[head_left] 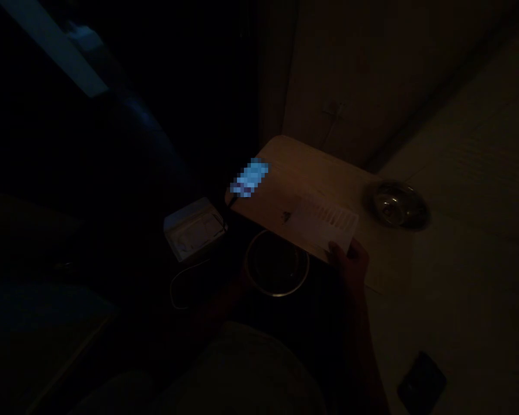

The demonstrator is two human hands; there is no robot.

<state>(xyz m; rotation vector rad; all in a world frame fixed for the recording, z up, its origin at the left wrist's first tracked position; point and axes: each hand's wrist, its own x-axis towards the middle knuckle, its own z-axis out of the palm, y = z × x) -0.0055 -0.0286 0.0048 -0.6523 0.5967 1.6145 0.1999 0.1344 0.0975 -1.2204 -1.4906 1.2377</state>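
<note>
The scene is very dark. My right hand [350, 258] grips the near right corner of a pale, flat sheet [324, 222] with a row of slots along its far side; its exact kind is unclear. The sheet is over a light wooden board or small table [281, 153]. A small dark patch [286, 217] shows beside the sheet's left end. Below the board's near edge is a round bowl [277, 295] with a shiny rim and a dark inside. My left hand [241, 280] is a faint reddish shape by the bowl's left side, its fingers lost in shadow.
A lit, blurred-out screen [249, 177] rests at the board's left end. Left of the bowl sits an open pale box [194, 230], with a white cable [172, 291] below it. A shiny metal bowl [400, 206] stands to the right. A dark object [421, 382] lies on the floor.
</note>
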